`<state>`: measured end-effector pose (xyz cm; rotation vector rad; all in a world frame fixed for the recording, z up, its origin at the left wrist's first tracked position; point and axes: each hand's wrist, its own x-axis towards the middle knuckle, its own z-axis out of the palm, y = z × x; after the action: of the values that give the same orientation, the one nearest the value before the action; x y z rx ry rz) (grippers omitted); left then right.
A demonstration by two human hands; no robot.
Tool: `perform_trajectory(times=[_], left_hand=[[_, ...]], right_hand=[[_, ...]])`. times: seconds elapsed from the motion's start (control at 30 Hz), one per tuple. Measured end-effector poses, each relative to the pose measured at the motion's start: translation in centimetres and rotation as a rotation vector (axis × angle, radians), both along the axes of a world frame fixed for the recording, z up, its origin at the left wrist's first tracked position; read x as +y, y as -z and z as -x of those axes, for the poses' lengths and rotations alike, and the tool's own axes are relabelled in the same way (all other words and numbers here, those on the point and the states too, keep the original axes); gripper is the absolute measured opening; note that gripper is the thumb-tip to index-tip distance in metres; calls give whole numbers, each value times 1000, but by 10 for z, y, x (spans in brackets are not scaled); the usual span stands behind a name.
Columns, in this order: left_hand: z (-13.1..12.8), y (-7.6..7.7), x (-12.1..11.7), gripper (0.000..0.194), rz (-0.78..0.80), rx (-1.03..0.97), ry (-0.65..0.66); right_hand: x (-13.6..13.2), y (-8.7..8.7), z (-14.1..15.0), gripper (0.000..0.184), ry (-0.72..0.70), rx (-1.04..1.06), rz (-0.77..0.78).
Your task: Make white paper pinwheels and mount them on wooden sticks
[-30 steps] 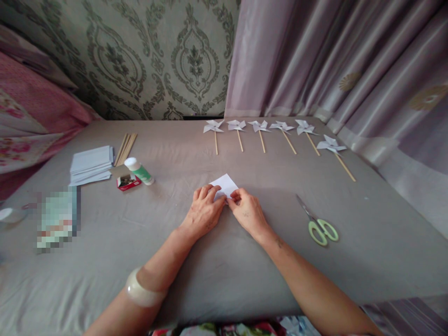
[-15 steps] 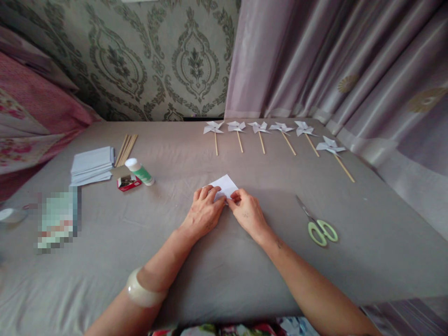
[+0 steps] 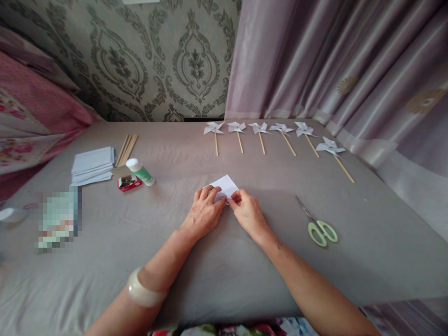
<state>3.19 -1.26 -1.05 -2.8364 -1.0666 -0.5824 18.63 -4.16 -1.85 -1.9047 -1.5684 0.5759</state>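
A small sheet of white paper lies on the cloth-covered surface, one corner pointing away from me. My left hand rests over its left side, fingers curled and pressing on it. At its near right edge, my right hand pinches the paper between thumb and fingers. The two thumbs almost meet at the near edge, and the hands hide much of the sheet. Off to the right of my right hand lie scissors with light green handles, their blades pointing away.
Several paper pinwheels on sticks lie along the far right. To the left are a stack of white paper, wooden sticks, a green-and-white glue stick, a red box of small items and a blurred-out packet.
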Motion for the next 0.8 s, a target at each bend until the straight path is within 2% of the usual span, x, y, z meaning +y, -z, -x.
perform_trajectory(times=[0.2,0.37,0.53,0.8], left_hand=[[-2,-2,0,23,-48,60,-2],[-8,-5,-5,20,-104,92,-30],[-17,-7,-13,24,-142,137,-82],[-13,1,-16,23,-104,65,-145]], right_hand=[[-1,-6,-1,9,-16,16,-25],[-4,-10,-5,13,-52,-38,-183],[-4,-6,-6,21,-151,-189,-328],[-3,-1,-8,26,-174,-302,-378]])
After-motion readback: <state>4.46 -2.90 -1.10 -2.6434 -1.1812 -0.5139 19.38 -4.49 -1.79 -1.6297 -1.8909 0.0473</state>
